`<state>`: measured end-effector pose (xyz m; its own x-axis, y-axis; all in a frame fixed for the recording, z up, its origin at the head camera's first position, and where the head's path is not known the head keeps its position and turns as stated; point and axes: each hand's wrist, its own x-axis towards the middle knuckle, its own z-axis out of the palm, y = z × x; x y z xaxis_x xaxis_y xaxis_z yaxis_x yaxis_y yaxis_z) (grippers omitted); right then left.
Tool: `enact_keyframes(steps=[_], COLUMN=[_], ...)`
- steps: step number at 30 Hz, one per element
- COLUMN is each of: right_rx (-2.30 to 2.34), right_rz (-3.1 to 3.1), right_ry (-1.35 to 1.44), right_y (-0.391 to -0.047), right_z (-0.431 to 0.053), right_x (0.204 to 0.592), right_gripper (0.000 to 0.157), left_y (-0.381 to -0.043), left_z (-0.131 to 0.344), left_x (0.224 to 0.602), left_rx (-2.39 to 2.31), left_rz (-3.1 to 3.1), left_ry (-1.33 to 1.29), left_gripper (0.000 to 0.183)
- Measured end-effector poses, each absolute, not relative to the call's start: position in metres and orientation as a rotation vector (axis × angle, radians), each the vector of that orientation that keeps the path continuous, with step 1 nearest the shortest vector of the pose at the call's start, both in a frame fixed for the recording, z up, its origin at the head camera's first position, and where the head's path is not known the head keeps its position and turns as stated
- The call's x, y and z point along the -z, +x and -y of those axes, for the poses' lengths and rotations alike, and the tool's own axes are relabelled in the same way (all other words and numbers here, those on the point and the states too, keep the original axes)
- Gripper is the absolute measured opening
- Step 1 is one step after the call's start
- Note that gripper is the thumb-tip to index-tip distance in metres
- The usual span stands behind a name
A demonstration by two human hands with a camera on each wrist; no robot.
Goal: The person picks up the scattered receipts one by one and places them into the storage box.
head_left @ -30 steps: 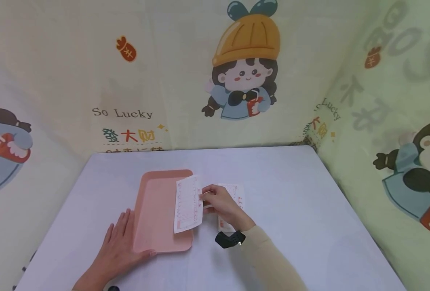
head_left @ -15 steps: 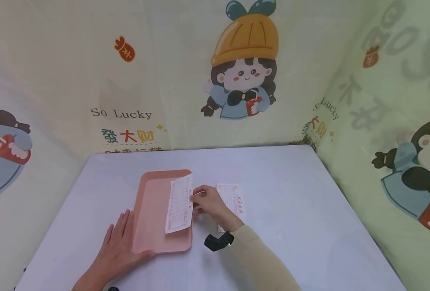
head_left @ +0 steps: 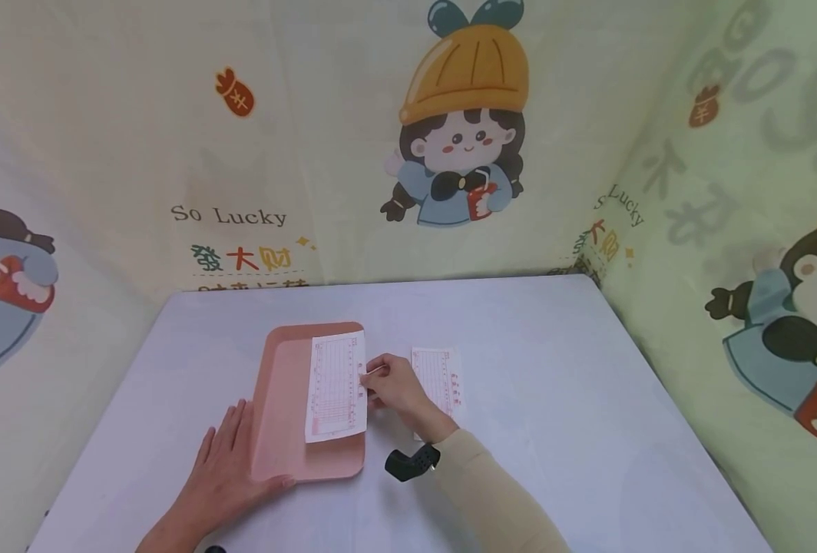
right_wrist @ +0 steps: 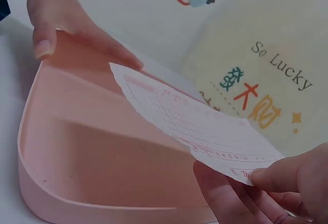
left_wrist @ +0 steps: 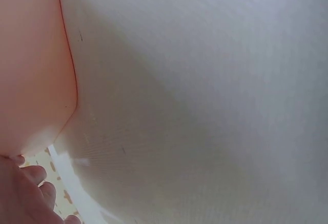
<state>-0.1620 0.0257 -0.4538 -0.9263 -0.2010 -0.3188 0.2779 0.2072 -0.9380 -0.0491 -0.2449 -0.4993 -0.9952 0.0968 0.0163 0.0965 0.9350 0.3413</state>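
A pink tray (head_left: 280, 415) lies on the white table. My left hand (head_left: 223, 461) rests along its left side with fingers straight and the thumb at the near edge; the right wrist view shows that thumb over the tray's rim. Between thumb and fingers, my right hand (head_left: 400, 392) pinches the right edge of a printed paper slip (head_left: 337, 388) with red lines. In the right wrist view the slip (right_wrist: 189, 121) hangs tilted above the tray floor (right_wrist: 113, 157). Another similar slip (head_left: 438, 376) lies on the table, partly hidden behind my right wrist.
The white table (head_left: 554, 399) extends to the right of the second slip. A cartoon-printed curtain (head_left: 339, 153) stands behind the table, and another patterned side (head_left: 726, 230) borders it on the right. A black wrist strap (head_left: 411, 463) sits on my right wrist.
My right hand has carried the slip leftward over the tray, and the slip has turned flatter toward the head camera. My left hand stays against the tray.
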Motion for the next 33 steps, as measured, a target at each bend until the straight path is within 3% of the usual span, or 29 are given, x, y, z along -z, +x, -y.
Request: enact_keyframes(steps=[15, 33], right_rx=[1.858, 1.899], right_rz=[-1.996, -2.031], right_ry=[-0.019, -0.015], right_y=[-0.157, -0.156], right_z=[-0.028, -0.078], right_x=[0.454, 0.454], right_gripper=[0.027, 0.032], left_y=[-0.051, -0.048], left_z=[0.242, 0.243], left_x=[0.5, 0.497], left_rx=[-0.538, -0.548], left_rz=[-3.066, -3.065], left_ry=[0.128, 0.118], left_gripper=[0.136, 0.136])
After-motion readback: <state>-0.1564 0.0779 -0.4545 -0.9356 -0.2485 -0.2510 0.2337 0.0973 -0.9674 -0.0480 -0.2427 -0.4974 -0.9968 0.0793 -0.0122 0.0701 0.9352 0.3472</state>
